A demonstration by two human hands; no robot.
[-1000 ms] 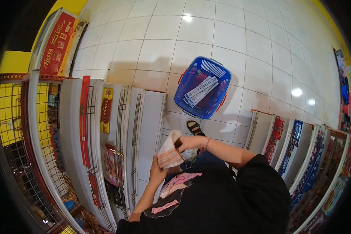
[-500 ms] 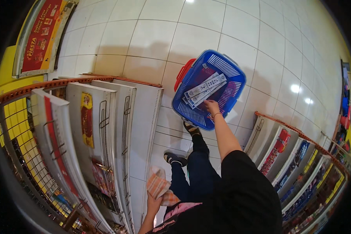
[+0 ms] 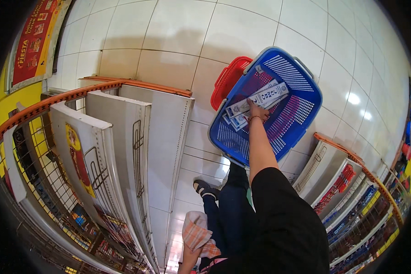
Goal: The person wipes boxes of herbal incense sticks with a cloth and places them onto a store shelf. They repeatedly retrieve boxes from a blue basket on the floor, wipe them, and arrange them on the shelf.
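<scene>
A blue plastic shopping basket with slotted sides stands ahead of me, several long, narrow white boxes lying in it at a slant. My right hand reaches inside the basket, fingers curled over the edge of a box near its middle; part of the grip is hidden under the hand. Low in the picture, my left hand holds a crumpled orange-and-white checked cloth beside my legs.
A red basket is partly covered by the blue one. White shelves with wire hooks and an orange rail rise at the left. More racks with hanging packets stand at the right. White tiles cover the floor.
The blue basket appears larger and further right, with more of the red basket showing. My right hand has come down onto the boxes. The cloth stays in my left hand.
</scene>
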